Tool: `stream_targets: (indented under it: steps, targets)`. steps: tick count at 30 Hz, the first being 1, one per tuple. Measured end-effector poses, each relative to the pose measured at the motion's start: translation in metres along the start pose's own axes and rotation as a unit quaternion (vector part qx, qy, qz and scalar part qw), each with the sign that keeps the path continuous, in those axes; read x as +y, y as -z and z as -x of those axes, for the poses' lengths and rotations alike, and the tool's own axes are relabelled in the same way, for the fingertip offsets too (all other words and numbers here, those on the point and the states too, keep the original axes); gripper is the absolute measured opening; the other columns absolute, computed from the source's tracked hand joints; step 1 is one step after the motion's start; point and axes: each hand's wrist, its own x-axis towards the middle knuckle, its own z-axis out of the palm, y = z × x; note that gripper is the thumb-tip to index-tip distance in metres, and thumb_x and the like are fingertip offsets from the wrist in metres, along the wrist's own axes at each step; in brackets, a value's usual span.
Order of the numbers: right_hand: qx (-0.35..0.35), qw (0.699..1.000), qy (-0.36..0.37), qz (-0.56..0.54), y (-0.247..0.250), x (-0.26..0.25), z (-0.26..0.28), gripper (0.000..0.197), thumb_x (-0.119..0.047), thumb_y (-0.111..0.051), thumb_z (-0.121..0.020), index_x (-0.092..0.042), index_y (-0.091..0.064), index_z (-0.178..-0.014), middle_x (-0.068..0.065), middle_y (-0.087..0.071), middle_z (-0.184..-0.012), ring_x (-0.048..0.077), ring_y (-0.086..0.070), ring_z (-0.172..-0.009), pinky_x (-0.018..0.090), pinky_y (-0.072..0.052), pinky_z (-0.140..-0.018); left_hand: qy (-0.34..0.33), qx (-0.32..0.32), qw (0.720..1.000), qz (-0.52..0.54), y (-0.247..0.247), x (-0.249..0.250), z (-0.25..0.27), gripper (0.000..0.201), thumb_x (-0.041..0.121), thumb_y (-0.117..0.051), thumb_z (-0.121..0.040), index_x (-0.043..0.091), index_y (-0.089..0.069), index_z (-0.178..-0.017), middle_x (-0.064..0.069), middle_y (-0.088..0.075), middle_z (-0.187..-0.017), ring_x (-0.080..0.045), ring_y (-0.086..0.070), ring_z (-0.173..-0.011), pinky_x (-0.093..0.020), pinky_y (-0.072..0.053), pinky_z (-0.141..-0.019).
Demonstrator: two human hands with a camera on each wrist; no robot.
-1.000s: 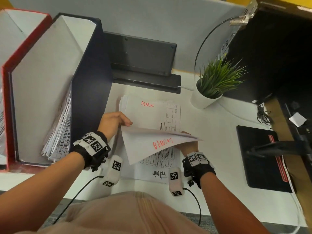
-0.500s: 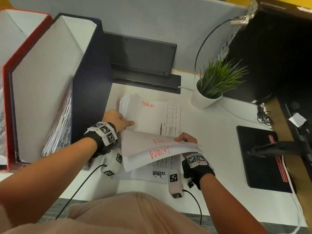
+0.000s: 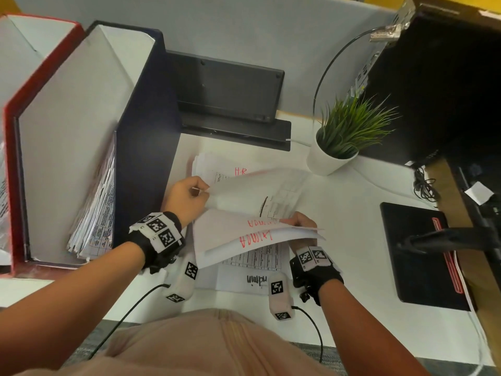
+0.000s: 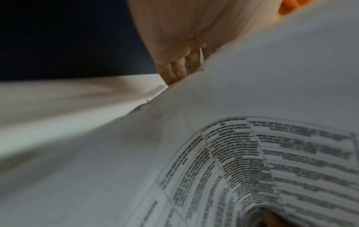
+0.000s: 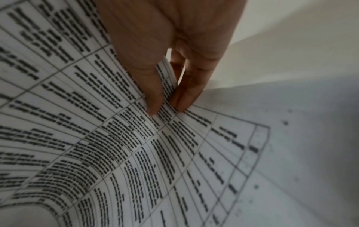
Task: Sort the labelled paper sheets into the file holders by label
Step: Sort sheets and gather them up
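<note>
my left hand (image 3: 187, 198) pinches the near-left corner of a white printed sheet (image 3: 252, 189), peeling it off the paper stack (image 3: 217, 165) that shows a red "h.r" label. my right hand (image 3: 299, 222) clamps thumb over fingers on the fanned sheets marked admin in red (image 3: 252, 238) — they lie just right of the dark navy file holder (image 3: 146, 137), long edges running left-right, so the left hand is nearer.

A pile of white paper sheets (image 3: 217, 164) lies flat just right of the dark blue file holder (image 3: 146, 126); its top sheet says "H.R" in red. A few lifted white sheets marked "ADMIN" in red (image 3: 252, 237) curve up nearer. The blue holder and the red file holder (image 3: 10, 158) on its left stand upright with printed papers inside.
</note>
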Motion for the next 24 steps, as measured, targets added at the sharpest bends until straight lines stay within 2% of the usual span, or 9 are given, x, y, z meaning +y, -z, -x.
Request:
stream_targets:
  steps: [2, 4, 6, 8, 11, 14, 19, 21, 24]
  targets:
    - [0.012, 0.996, 0.029, 0.087, 0.0, -0.001, 0.001, 0.035, 0.003, -0.059, -0.085, -0.023, -0.046, -0.066, -0.008, -0.055, -0.066, 0.007, -0.052, -0.07, 0.007, -0.037, -0.051, 0.007, -0.012, 0.998, 0.054, 0.002, 0.003, 0.005, 0.031, -0.01, -0.055, -0.083, 0.015, -0.054, -0.066, 0.0, -0.062, -0.08, -0.011, -0.06, -0.075, -0.011, -0.048, -0.064]
    - [0.023, 0.995, 0.068, 0.072, 0.0, 0.001, 0.001, 0.03, 0.001, -0.074, -0.072, -0.015, -0.052, -0.084, -0.001, -0.058, -0.087, 0.012, -0.054, -0.082, 0.004, -0.039, -0.056, -0.004, -0.027, 0.997, 0.075, 0.003, 0.005, 0.009, 0.031, -0.016, -0.057, -0.078, 0.011, -0.053, -0.063, -0.001, -0.063, -0.083, -0.01, -0.06, -0.081, -0.015, -0.048, -0.074]
    - [0.029, 0.993, 0.107, 0.038, 0.001, 0.004, 0.001, 0.056, 0.011, -0.078, -0.062, -0.004, -0.043, -0.102, 0.009, -0.055, -0.088, 0.018, -0.054, -0.077, 0.003, -0.043, -0.057, -0.007, -0.045, 0.994, 0.096, 0.005, 0.006, 0.013, 0.033, -0.02, -0.055, -0.076, 0.009, -0.051, -0.061, -0.003, -0.062, -0.084, -0.012, -0.058, -0.081, -0.02, -0.047, -0.077]
    - [0.013, 0.994, 0.109, -0.012, 0.001, 0.003, 0.005, 0.065, 0.019, -0.069, -0.066, -0.009, -0.036, -0.114, 0.009, -0.05, -0.081, 0.014, -0.049, -0.067, 0.005, -0.044, -0.055, 0.011, -0.052, 0.992, 0.114, 0.006, 0.007, 0.013, 0.034, -0.021, -0.05, -0.077, 0.007, -0.052, -0.059, -0.003, -0.061, -0.085, -0.014, -0.058, -0.081, -0.024, -0.047, -0.075]
    - [-0.003, 0.994, 0.089, 0.06, 0.001, 0.0, 0.002, 0.035, 0.01, -0.066, -0.075, -0.001, -0.055, -0.106, 0.011, -0.058, -0.089, 0.014, -0.052, -0.072, 0.01, -0.045, -0.063, 0.053, -0.051, 0.986, 0.149, 0.007, 0.009, 0.01, 0.03, -0.019, -0.045, -0.079, 0.003, -0.056, -0.062, -0.005, -0.063, -0.085, -0.017, -0.058, -0.08, -0.029, -0.047, -0.077]
    - [0.011, 0.992, 0.073, 0.1, -0.001, 0.002, 0.003, 0.017, -0.011, -0.075, -0.076, -0.002, -0.064, -0.087, 0.009, -0.065, -0.08, 0.018, -0.058, -0.07, 0.029, -0.049, -0.073, 0.085, -0.051, 0.985, 0.143, 0.007, 0.012, 0.007, 0.015, 0.0, -0.05, -0.087, 0.004, -0.064, -0.086, -0.007, -0.065, -0.095, -0.02, -0.059, -0.086, -0.033, -0.047, -0.084]
    - [0.094, 0.979, 0.148, 0.104, -0.01, 0.0, 0.007, 0.035, -0.023, -0.075, -0.077, 0.001, -0.065, -0.1, 0.01, -0.056, -0.102, 0.031, -0.057, -0.106, 0.039, -0.048, -0.093, 0.148, -0.126, 0.962, 0.19, 0.01, 0.016, 0.011, 0.035, 0.049, -0.04, -0.093, 0.028, -0.056, -0.115, 0.014, -0.069, -0.099, -0.009, -0.065, -0.091, -0.026, -0.05, -0.078]
    - [0.093, 0.983, 0.143, 0.067, -0.013, -0.007, 0.01, 0.032, -0.024, -0.071, -0.081, -0.004, -0.063, -0.104, 0.013, -0.06, -0.111, 0.03, -0.055, -0.109, 0.044, -0.045, -0.098, 0.113, -0.125, 0.977, 0.134, 0.01, 0.019, 0.014, 0.043, 0.045, -0.051, -0.089, 0.021, -0.054, -0.124, 0.009, -0.066, -0.112, -0.012, -0.062, -0.103, -0.033, -0.05, -0.09]
    - [0.056, 0.986, 0.154, -0.03, -0.015, -0.023, 0.021, 0.03, -0.016, -0.065, -0.086, -0.014, -0.06, -0.115, 0.001, -0.064, -0.114, 0.014, -0.059, -0.106, 0.034, -0.047, -0.098, 0.004, -0.105, 0.994, 0.017, 0.009, 0.023, 0.02, 0.044, 0.014, -0.065, -0.085, 0.013, -0.05, -0.126, -0.001, -0.06, -0.122, -0.02, -0.058, -0.112, -0.038, -0.048, -0.095]
